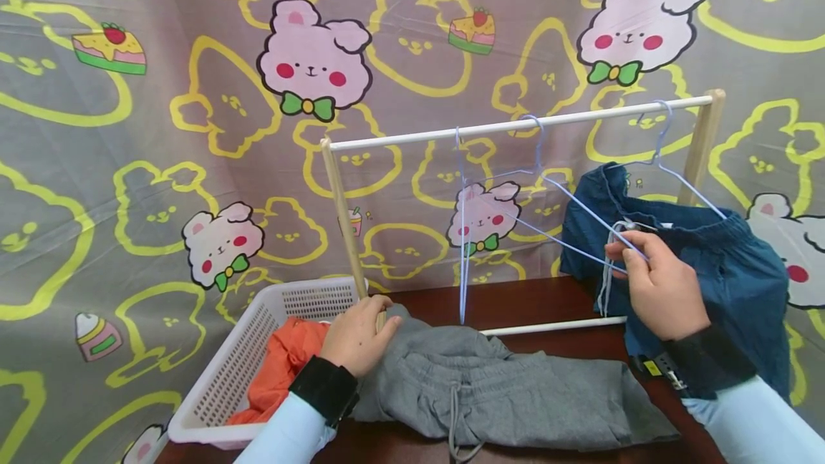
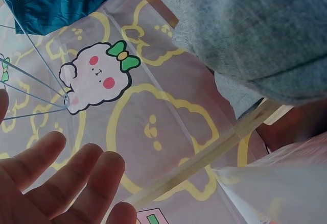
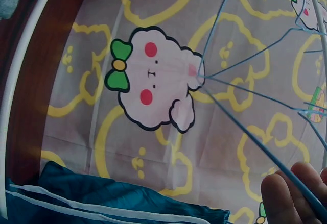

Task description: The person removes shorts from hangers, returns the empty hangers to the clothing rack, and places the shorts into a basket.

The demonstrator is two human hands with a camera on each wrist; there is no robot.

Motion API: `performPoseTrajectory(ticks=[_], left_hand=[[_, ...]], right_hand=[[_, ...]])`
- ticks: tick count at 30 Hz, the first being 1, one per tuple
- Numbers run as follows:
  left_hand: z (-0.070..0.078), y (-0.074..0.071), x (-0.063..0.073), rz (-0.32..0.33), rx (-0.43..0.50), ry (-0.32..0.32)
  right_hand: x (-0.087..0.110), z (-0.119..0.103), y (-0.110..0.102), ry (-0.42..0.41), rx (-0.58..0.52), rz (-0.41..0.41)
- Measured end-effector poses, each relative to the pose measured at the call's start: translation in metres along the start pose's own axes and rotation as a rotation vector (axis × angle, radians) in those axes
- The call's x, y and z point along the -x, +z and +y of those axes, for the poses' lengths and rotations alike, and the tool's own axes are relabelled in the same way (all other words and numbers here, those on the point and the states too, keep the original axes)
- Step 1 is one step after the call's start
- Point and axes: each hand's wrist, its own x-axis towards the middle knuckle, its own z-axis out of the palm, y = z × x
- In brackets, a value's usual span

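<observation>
My right hand point(image 1: 667, 285) pinches one corner of a thin light-blue clothes hanger point(image 1: 580, 205), whose hook is over the rack's white rod point(image 1: 399, 138). In the right wrist view the fingers point(image 3: 280, 196) lie against the hanger's wire. My left hand point(image 1: 359, 335) is by the rack's left wooden post point(image 1: 344, 220), next to the grey drawstring pants point(image 1: 548, 392); its fingers point(image 2: 104, 183) look spread and loosely bent in the left wrist view, with nothing between them. The pants lie laid out on the table, waistband wrinkled.
Another hanger point(image 1: 462, 249) hangs edge-on at the left. Blue shorts point(image 1: 722, 271) with a white drawstring hang from a hanger point(image 1: 686, 181) at the right. A white basket point(image 1: 215, 364) with an orange garment point(image 1: 286, 367) stands left on the dark table point(image 1: 548, 296). Behind hangs a patterned curtain point(image 1: 419, 41).
</observation>
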Motion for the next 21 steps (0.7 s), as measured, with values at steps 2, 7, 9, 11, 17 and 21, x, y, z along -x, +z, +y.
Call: performPoseTrajectory(ticks=[2, 7, 9, 11, 17, 21], left_hand=[[0.0, 0.0, 0.0, 0.003, -0.003, 0.002], [0.001, -0.001, 0.0, 0.009, -0.005, 0.006], [0.002, -0.002, 0.0, 0.01, -0.004, 0.006], [0.003, -0.003, 0.0, 0.01, -0.003, 0.007], [0.004, -0.005, 0.001, 0.013, 0.002, 0.007], [0.004, -0.006, 0.002, 0.01, 0.012, 0.008]], right_hand=[[0.002, 0.001, 0.0, -0.004, 0.0, -0.021], [0.006, 0.003, 0.001, -0.01, 0.025, -0.076], [0.008, 0.004, 0.0, -0.018, 0.043, -0.098], [0.009, 0.005, 0.001, -0.03, 0.061, -0.114], [0.017, 0.011, 0.002, -0.046, 0.048, -0.143], [0.023, 0.017, 0.001, -0.003, -0.001, -0.138]])
